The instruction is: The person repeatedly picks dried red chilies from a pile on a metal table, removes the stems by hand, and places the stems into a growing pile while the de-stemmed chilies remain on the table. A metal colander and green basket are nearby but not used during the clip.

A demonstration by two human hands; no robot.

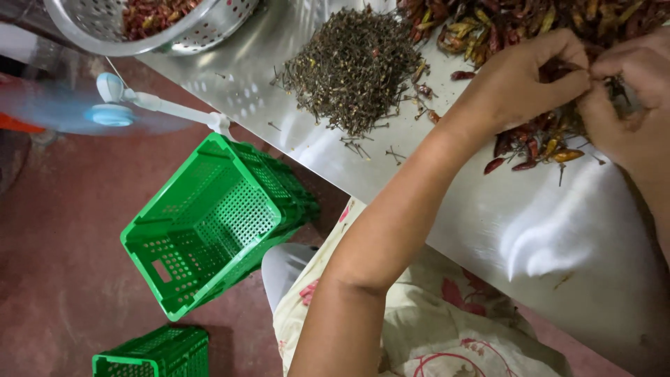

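Dried chilli (592,78) is pinched betw. both hands, just above the near edge of the big chilli pile (530,28) at top right of the steel table (558,230); mostly hidden by the fingers, so can't tell its exact shape. Left hand (520,80) has fingers curled, thumb & forefinger tips pressed together on the chilli. Right hand (628,98) comes in from the right edge, fingertips closed on the same spot, touching the left hand's tips. Below the hands a few loose chillies (537,155), red & orange-yellow, lie on the bare steel. Left of the hands, well apart from them, sits a heap of stems (356,66), dark & thin, w/ stray stems scattered round its near side. Metal colander (209,28) w/ more red chillies at top left, on the table's far corner. Off the table: green plastic crate (209,223) tipped on its side on the reddish floor, 2nd green crate (157,355) at bottom edge, small white fan (112,112) w/ blades blurred. Floral-print cloth (447,328) on the person's lap under the left forearm
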